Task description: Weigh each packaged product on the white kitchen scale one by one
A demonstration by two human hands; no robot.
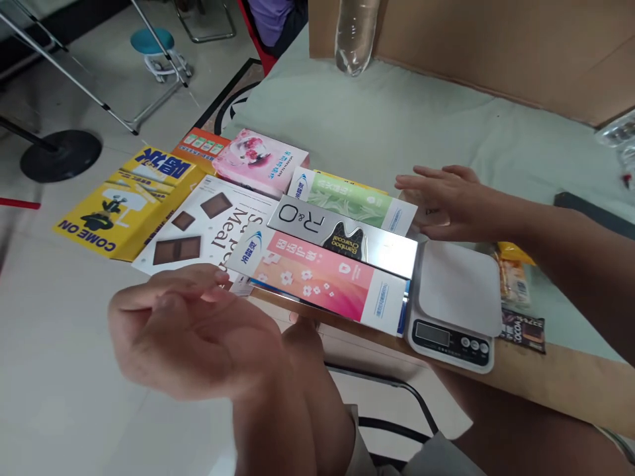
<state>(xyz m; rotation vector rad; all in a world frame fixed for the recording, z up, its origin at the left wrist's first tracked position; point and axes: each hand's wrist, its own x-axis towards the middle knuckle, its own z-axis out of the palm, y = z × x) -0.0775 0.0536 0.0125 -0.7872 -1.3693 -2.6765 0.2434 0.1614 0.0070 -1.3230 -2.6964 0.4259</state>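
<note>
My left hand hovers in front of me with its fingers loosely spread and nothing in it, just below a pink-orange long box. My right hand is stretched out flat, fingers together, beside the right end of a green long box and above a white kitchen scale. A silver box marked R&O lies between the green and pink boxes. All three rest side by side at the table's left edge.
A white chocolate box, a yellow box, a pink box and an orange box overhang the left edge. Snack packets lie right of the scale. Cardboard, a clear bottle, a stool stand beyond.
</note>
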